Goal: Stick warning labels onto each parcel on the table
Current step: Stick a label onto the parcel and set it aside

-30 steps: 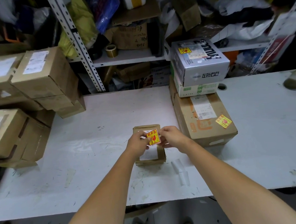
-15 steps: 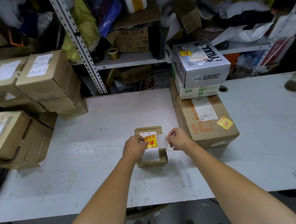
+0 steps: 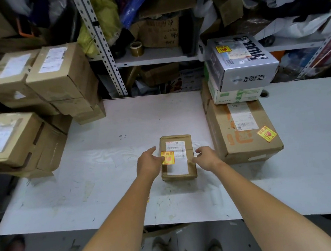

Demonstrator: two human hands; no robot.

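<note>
Since the earlier frame, the warning label (image 3: 167,158) has gone flat on the small parcel (image 3: 175,139), mid-bench (image 3: 104,171). Left hand (image 3: 147,164) presses it, grip wide. Right hand (image 3: 205,158) touches the parcel's right edge, fingers relaxed. Labelled carton (image 3: 221,124) stands just beside, right.

yellow-and-red warning label (image 3: 168,157), brown small parcel (image 3: 178,176), white table (image 3: 121,141)
</note>
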